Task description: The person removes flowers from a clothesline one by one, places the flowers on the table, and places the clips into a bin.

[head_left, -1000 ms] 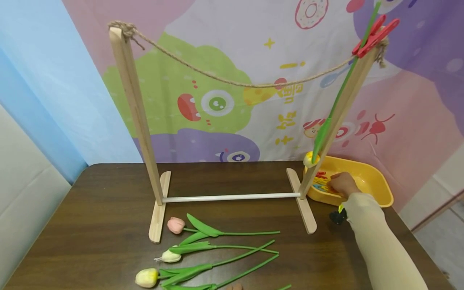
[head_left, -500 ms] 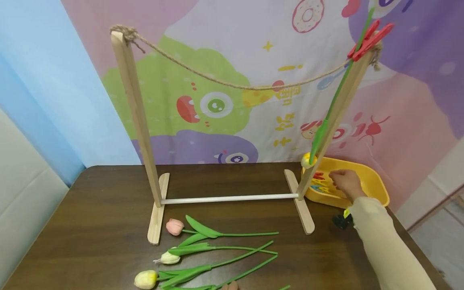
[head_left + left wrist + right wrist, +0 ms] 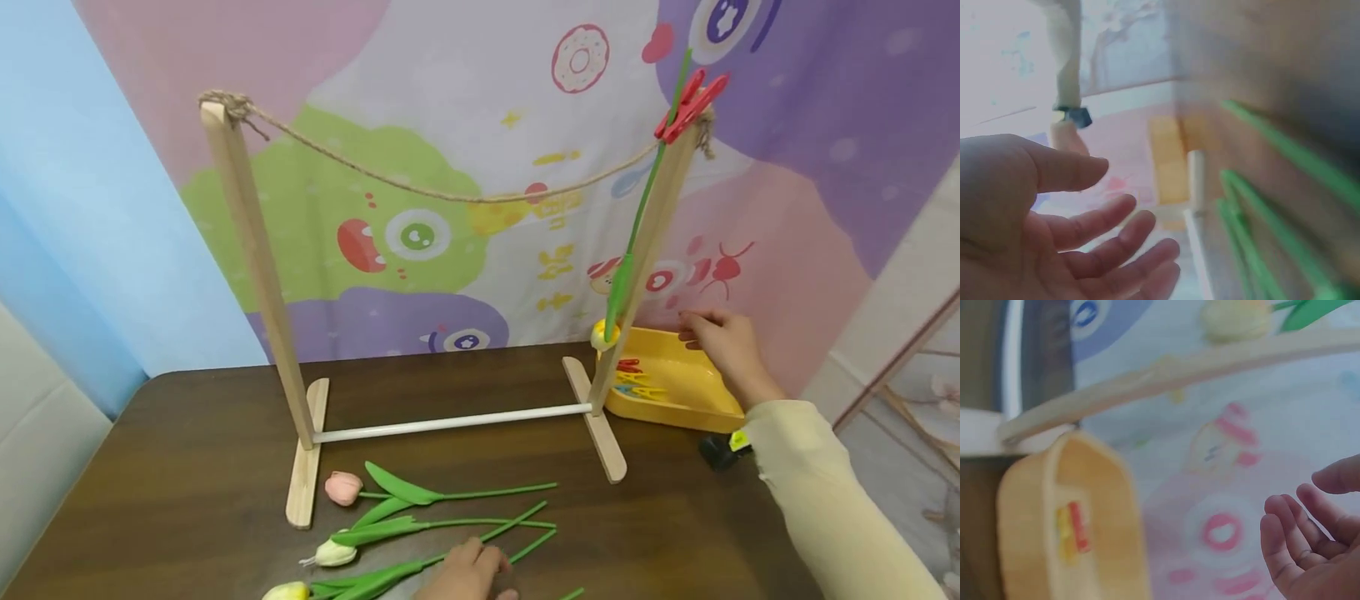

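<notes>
My right hand (image 3: 731, 350) is raised over the back right of the yellow tray (image 3: 675, 414), its fingers loosely bent with nothing between them in the right wrist view. Red (image 3: 628, 365) and yellow clothespins (image 3: 647, 392) lie in the tray. Above the tulip stems at the front, my left hand (image 3: 467, 572) is relaxed, with spread fingers and a bare palm in the left wrist view. Beside it lie a pink tulip (image 3: 343, 488), a white tulip (image 3: 335, 553) and a yellow tulip (image 3: 287, 592). Another yellow tulip (image 3: 604, 335) hangs head down from a red clothespin (image 3: 691, 107).
A wooden stand with a left post (image 3: 258, 267) and a right post (image 3: 652, 225) carries a sagging rope (image 3: 450, 197). A white rod (image 3: 450, 423) joins its feet. Near the right sleeve sits a small black object (image 3: 718, 451). A printed cloth hangs behind the table (image 3: 187, 467).
My right hand has come up out of the tray and moved up and right, without a clothespin. My left hand has come further into view over the stems. The head view has shifted right.
</notes>
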Demonstrator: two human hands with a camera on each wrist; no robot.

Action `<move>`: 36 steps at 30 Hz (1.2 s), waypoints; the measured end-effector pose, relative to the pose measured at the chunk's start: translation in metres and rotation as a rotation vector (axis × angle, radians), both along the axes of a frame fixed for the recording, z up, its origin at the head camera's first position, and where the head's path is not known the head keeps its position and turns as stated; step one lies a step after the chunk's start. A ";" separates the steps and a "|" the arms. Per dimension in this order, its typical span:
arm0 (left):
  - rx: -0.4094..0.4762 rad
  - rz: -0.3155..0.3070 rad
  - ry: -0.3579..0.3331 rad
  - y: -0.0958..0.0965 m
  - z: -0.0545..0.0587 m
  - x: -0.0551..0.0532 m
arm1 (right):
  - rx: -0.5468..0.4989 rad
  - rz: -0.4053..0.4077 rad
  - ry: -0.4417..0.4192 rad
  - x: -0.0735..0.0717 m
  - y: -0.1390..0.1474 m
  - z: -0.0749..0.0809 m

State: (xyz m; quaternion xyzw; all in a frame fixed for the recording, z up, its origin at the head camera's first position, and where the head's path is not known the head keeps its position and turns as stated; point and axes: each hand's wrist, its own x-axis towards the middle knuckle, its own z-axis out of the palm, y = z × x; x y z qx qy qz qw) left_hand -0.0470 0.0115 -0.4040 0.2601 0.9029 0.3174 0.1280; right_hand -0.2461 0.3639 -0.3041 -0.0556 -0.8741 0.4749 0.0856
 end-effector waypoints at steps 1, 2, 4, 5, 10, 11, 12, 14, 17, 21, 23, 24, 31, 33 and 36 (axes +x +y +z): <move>0.016 -0.007 -0.020 -0.001 0.009 -0.004 | -0.034 -0.003 0.020 0.003 -0.001 0.007; 0.046 -0.009 -0.032 -0.001 0.017 -0.008 | -0.071 -0.003 0.044 0.005 -0.002 0.015; 0.103 0.002 -0.022 -0.002 0.035 -0.013 | -0.160 0.003 0.108 0.011 -0.005 0.030; 0.137 0.011 0.002 -0.003 0.044 -0.015 | -0.226 0.013 0.144 0.013 -0.006 0.038; 0.275 0.116 0.113 0.002 0.093 -0.027 | -0.498 0.093 0.372 0.023 -0.024 0.079; 0.324 0.132 0.116 0.004 0.101 -0.032 | -0.520 0.103 0.410 0.024 -0.027 0.089; 0.377 0.146 0.101 0.007 0.108 -0.038 | -0.522 0.110 0.444 0.026 -0.031 0.098; 0.499 0.159 0.095 0.013 0.119 -0.051 | -0.516 0.120 0.497 0.029 -0.037 0.117; 0.663 0.165 0.066 0.023 0.131 -0.072 | -0.514 0.150 0.551 0.032 -0.044 0.141; 0.828 0.207 0.087 0.037 0.143 -0.099 | -0.476 0.180 0.604 0.032 -0.052 0.164; 0.917 0.241 0.101 0.044 0.148 -0.114 | -0.425 0.182 0.608 0.030 -0.057 0.171; 0.961 0.265 0.101 0.047 0.150 -0.121 | -0.384 0.175 0.602 0.028 -0.059 0.175; 1.108 0.349 0.123 0.072 0.169 -0.160 | -0.104 0.144 0.535 0.024 -0.065 0.204; 1.106 0.353 0.133 0.079 0.176 -0.168 | -0.042 0.161 0.493 0.023 -0.064 0.213; 1.084 0.359 0.141 0.089 0.186 -0.178 | 0.059 0.201 0.402 0.023 -0.061 0.226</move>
